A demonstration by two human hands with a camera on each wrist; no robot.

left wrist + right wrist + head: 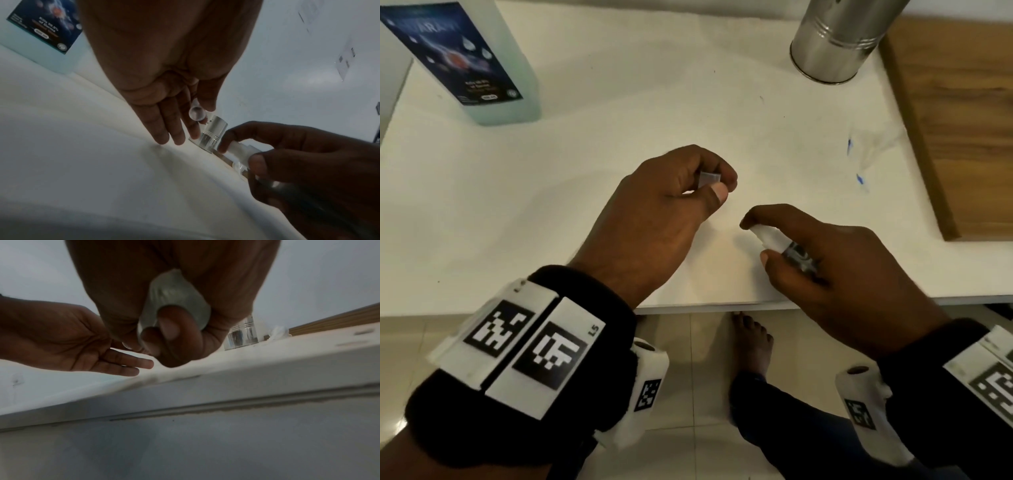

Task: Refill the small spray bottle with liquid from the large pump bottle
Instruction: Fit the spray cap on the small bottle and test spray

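Observation:
My left hand (pixel 717 185) hovers over the middle of the white table and pinches a small clear cap (pixel 709 179) between thumb and forefinger; its other fingers hang straight. The cap (pixel 197 112) also shows in the left wrist view. Just to the right, near the table's front edge, my right hand (pixel 756 240) grips the small spray bottle (pixel 799 257), tilted with its white spray head (pixel 768 236) pointing left and uncovered. My forefinger lies over the head. The bottle's base (pixel 174 293) shows in my palm. The large bottle (pixel 493 68), pale blue with a dark label, stands at the far left; its pump is out of frame.
A steel cup (pixel 835 44) stands at the back right. A wooden board (pixel 962 120) lies along the right edge, with a crumpled clear wrapper (pixel 866 154) beside it. The white table's front edge (pixel 705 306) runs just under my wrists; a bare foot (pixel 753 339) is on the tiled floor below.

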